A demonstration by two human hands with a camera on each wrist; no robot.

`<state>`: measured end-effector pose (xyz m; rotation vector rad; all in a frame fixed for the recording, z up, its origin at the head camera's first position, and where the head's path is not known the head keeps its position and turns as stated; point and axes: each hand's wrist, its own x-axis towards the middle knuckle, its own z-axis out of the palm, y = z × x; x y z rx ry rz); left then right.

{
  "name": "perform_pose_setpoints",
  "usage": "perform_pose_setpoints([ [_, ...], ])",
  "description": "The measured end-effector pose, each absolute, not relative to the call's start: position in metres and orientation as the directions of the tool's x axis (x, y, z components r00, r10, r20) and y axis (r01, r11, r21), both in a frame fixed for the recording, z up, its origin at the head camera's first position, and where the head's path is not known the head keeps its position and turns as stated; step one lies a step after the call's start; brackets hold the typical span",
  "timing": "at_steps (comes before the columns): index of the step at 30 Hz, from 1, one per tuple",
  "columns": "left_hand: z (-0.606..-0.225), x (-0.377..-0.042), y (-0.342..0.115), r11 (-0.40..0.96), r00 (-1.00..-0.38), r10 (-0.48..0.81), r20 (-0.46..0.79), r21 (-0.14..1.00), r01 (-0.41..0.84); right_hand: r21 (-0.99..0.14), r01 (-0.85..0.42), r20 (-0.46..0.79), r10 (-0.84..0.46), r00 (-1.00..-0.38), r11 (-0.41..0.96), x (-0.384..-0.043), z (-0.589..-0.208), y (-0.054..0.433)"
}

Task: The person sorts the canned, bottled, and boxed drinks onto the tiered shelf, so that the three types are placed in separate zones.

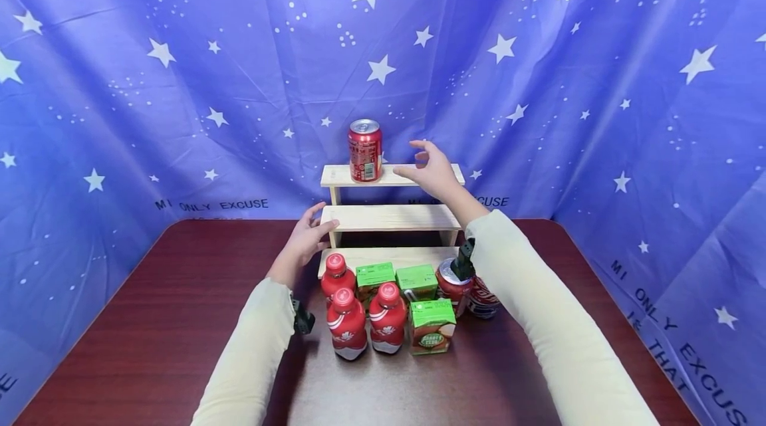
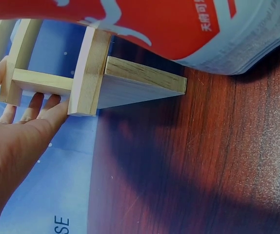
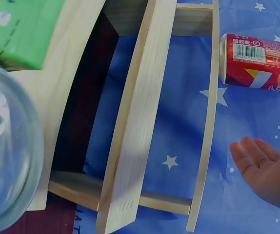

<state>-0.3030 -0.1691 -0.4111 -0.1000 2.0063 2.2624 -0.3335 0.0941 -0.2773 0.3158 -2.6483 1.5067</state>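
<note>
A red soda can (image 1: 365, 157) stands upright on the top tier of a three-step wooden display stand (image 1: 395, 216), left of its middle. My right hand (image 1: 435, 175) hovers just right of the can, fingers spread and holding nothing; the right wrist view shows a gap between fingers and can (image 3: 257, 61). My left hand (image 1: 306, 240) holds the stand's left side at the middle tier. In the left wrist view its thumb lies by the plank and the other fingers (image 2: 42, 109) go behind the side support, partly hidden.
In front of the stand are several red bottles (image 1: 387, 319), several green drink cartons (image 1: 432, 329), and two cans (image 1: 482, 300) partly hidden by my right sleeve. All crowd the dark red table (image 1: 149, 319). A blue star-printed curtain (image 1: 251, 94) hangs close behind.
</note>
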Motion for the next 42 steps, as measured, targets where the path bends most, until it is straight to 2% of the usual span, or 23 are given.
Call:
perform_pose_setpoints([
  [16,-0.417,-0.300,-0.172,-0.131,-0.991,0.040,-0.131,0.982,-0.135,-0.792,-0.292,0.219,-0.198,-0.956,0.536,-0.307,-0.295,0.129],
  [32,-0.412,-0.303,-0.173,-0.131,-0.987,0.041,-0.153,0.979,-0.157,-0.743,-0.300,0.151,-0.286,-0.946,0.599,-0.270,-0.316,0.173],
  [42,-0.413,-0.305,-0.169,-0.143,-0.985,0.051,-0.163,0.975,-0.168,-0.712,-0.301,0.140,-0.292,-0.946,0.634,-0.247,-0.334,0.203],
])
